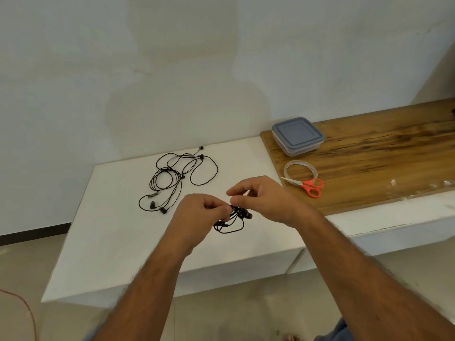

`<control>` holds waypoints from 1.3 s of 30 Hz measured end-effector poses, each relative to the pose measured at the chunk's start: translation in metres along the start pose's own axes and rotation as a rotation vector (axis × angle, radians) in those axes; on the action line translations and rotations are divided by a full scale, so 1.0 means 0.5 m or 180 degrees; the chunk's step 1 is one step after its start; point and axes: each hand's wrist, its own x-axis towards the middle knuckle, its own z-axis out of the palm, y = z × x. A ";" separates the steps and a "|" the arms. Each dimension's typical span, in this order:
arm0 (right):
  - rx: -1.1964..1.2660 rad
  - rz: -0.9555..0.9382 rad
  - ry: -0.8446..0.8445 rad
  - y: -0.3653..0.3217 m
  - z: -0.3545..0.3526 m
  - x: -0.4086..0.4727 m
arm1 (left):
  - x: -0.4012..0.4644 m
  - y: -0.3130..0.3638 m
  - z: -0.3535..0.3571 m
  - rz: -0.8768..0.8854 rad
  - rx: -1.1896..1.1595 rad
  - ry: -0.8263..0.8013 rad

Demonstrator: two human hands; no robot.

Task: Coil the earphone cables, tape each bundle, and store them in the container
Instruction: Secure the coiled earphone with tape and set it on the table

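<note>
Already my left hand (200,212) pinched one side of the small black earphone bundle (234,217), its fingers curled round the gathered loops, while my right hand (261,200) pinched the top of the same bundle between thumb and forefinger. I held it just above the white table (110,230), with one slack loop drooping below my fingers. The cable seemed light, thin and limp to me, the sort that springs out of its coil the moment the grip loosens, so I judged the best hold to be across all the loops at once, near the middle, and away from the small earbuds, which looked the most fragile part. Beyond the bundle, further from me, the loose earphones (177,178) lay in a tangled sprawl on the table. To the right of the bundle sat the tape roll (300,171) with the red-handled scissors (309,186) lying against it on the wooden board (381,168), and behind those the lidded container (298,135), still closed. Red printing ran round the inside of the tape roll, but I could not read it; it was probably a maker's mark.
</note>
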 end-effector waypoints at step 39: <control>-0.0507 -0.0234 -0.0093 -0.022 0.001 -0.015 | 0.001 -0.009 0.000 -0.0173 -0.0193 -0.0313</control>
